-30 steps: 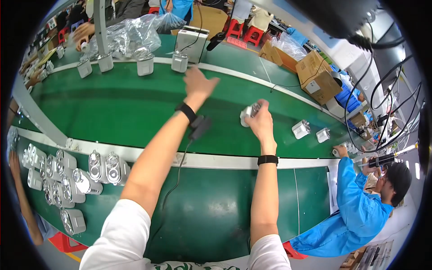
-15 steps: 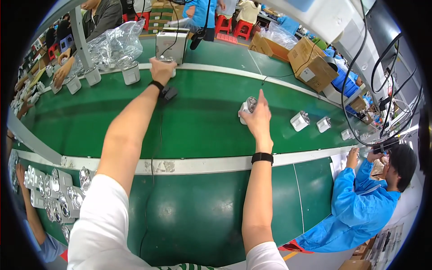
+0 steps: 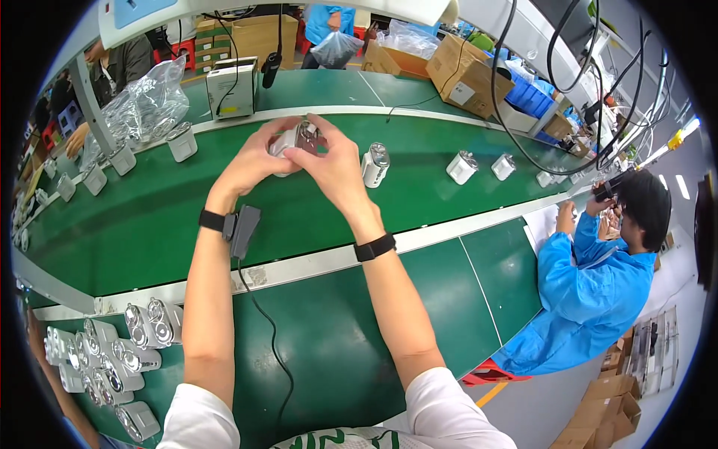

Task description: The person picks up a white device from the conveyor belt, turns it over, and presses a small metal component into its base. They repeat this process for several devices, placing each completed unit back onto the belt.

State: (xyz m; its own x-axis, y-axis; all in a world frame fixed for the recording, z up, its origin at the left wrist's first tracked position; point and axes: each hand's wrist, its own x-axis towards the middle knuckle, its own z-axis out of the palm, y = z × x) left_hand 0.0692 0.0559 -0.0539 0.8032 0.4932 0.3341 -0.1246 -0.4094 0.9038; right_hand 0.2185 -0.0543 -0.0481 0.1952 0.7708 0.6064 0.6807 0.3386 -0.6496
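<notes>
Over the green conveyor belt, a small white canister-like unit with a shiny silver top [image 3: 305, 135] is held between both hands. My left hand [image 3: 258, 156] grips its left side, fingers curled round the white body. My right hand [image 3: 334, 166] closes on it from the right, with the thumb at the front and fingers over the top. Fingers cover much of the unit. Just right of my right hand stands another white unit with a silver top [image 3: 375, 165]. A black strap with a dark module [image 3: 243, 230] is on my left wrist.
More white units [image 3: 462, 168] stand along the belt, others [image 3: 181, 142] on its far edge. A cluster of them [image 3: 105, 359] sits at the near left. Beyond the belt are a box [image 3: 232, 88] and a carton [image 3: 460, 75]. A person in blue [image 3: 587, 292] sits at right; cables hang above.
My left hand has brought a unit from the belt's far edge toward me. My right hand has let go of the unit on the belt and joined the left on this one.
</notes>
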